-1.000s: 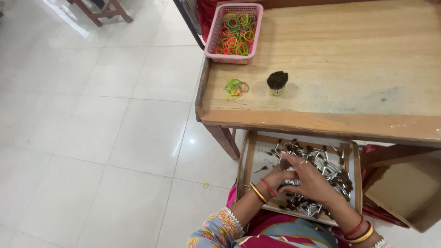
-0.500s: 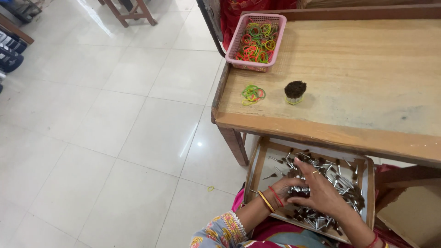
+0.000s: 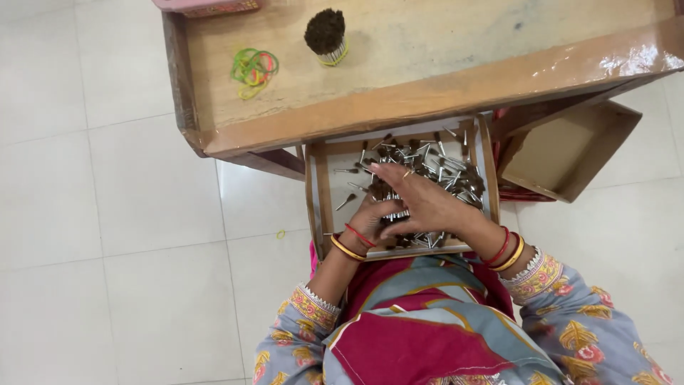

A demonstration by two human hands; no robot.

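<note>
- The long wooden table [image 3: 442, 68], worn, pale and a bit glossy along its front edge, sits beyond both hands, and the person works just below that edge.
- The open brown cardboard box [image 3: 570, 153] lies off to the right of the right hand, flat-walled and matte.
- The shallow wooden tray with raised slats for walls [image 3: 322, 192] rests on the person's lap, directly under both hands.
- The right hand [image 3: 420, 203] lies palm-down over the heap with fingers loosely spread, covering it rather than pinching anything you can see.
- The left hand [image 3: 370, 217] is tucked under and left of the right one, curled round what looks like a gathered bunch of the sticks; how tight that hold is can't be told.
- The loose pile of little brushes with thin silvery metal shanks and dark fuzzy tips [image 3: 442, 167] fills the tray, mostly ahead of and under the right hand. They look slippery and tangly, so it seems best to line the shanks up parallel, tips all one way, and squeeze gently so none slide out.
- The tied round bundle of the same brushes, dark bristly top up [image 3: 325, 33], stands on the table well ahead of the left hand.
- The small clump of green, yellow and orange rubber bands [image 3: 253, 68] lies near that bundle, thin and stretchy.
</note>
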